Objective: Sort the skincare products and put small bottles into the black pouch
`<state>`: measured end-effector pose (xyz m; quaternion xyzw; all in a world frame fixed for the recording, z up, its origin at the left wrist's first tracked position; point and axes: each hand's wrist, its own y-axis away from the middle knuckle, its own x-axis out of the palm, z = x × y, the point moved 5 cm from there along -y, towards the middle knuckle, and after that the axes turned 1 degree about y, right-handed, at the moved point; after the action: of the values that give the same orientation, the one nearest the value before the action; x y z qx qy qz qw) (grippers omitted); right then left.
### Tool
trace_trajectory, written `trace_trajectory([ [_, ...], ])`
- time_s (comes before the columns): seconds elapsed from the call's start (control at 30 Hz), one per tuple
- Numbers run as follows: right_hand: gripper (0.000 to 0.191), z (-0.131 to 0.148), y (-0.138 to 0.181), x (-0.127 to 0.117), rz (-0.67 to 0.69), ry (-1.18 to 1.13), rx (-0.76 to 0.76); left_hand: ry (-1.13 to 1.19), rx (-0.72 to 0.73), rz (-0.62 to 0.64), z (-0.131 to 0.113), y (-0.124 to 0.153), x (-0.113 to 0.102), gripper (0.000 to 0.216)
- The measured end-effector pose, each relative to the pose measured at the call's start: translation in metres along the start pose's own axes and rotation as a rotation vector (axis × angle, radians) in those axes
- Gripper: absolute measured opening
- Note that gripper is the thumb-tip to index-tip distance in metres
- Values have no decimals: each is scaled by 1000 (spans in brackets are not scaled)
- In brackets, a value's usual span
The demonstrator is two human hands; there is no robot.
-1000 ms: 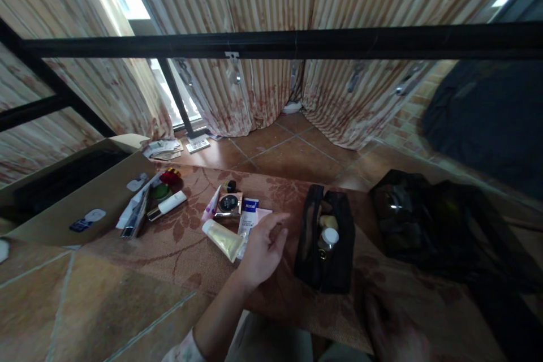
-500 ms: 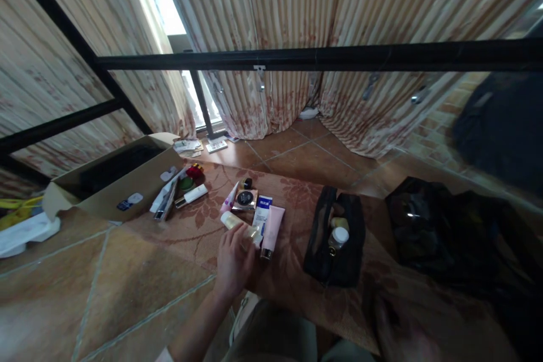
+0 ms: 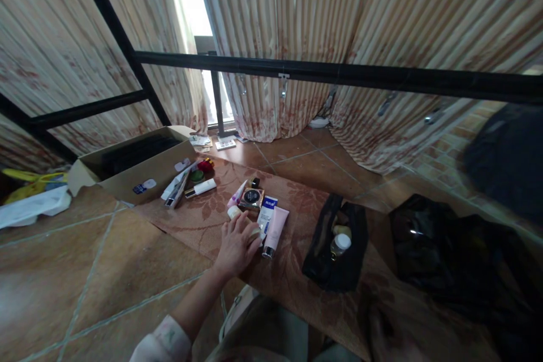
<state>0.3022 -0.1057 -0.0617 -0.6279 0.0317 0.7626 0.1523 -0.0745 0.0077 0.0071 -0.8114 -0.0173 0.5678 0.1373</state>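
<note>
My left hand (image 3: 237, 243) reaches forward onto a brown patterned mat (image 3: 199, 223) and closes over a gold tube (image 3: 233, 212), of which only the far end shows. Just right of the hand lie a pink tube (image 3: 275, 225) and a white-and-blue tube (image 3: 266, 212). A black round compact (image 3: 251, 198) sits behind them. Further right, an open black mesh pouch (image 3: 316, 263) holds a white-capped bottle (image 3: 340, 242). My right hand is not visible.
A cardboard box (image 3: 139, 175) stands at the left, with a white stick (image 3: 201, 188) and a red item (image 3: 206, 165) beside it. A black bag (image 3: 449, 254) fills the right. A black metal rail (image 3: 339, 72) crosses in front of striped curtains. The floor is tiled.
My left hand moved left from beside the pouch, away from the pink tube it covered, onto the gold tube and closed over it. The view swung, so everything sits further right.
</note>
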Motion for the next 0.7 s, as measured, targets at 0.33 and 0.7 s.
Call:
trace_trajectory([
  [0.33,35,7,2,-2,-24,37,-7,122,27,3,5,-5,0,13],
  [0.7,35,-3,1,6,4,65,-36,21,-67,47,-13,-14,12,23],
])
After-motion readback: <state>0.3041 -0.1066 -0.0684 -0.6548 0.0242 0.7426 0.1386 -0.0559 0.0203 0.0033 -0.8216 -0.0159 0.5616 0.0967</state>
